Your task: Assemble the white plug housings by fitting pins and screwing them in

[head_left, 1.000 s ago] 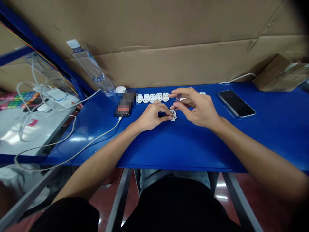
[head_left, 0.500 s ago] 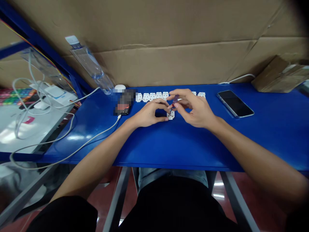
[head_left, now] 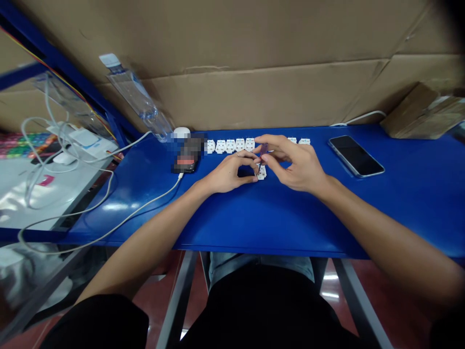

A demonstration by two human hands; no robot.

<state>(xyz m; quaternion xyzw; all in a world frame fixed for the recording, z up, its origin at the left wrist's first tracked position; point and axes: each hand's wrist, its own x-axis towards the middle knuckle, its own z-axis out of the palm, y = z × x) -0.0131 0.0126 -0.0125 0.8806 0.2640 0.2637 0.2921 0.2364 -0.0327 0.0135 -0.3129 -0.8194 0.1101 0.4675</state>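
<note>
This looks like a small electrical assembly workshop. A blue-painted metal surface (head_left: 417,194) on grey steel legs (head_left: 178,300) carries a row of white electrical modules (head_left: 230,146), with large corrugated cardboard sheets (head_left: 254,82) standing behind it.

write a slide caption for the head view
Left hand steadies a white plastic fitting on a blue bench, right hand holds a small screwdriver to it, more fittings lined up behind

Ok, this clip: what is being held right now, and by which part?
The right hand pinches a small screwdriver by its purple handle, between thumb and fingertips. The left hand appears to grip a small white plastic fitting by its side.
</note>
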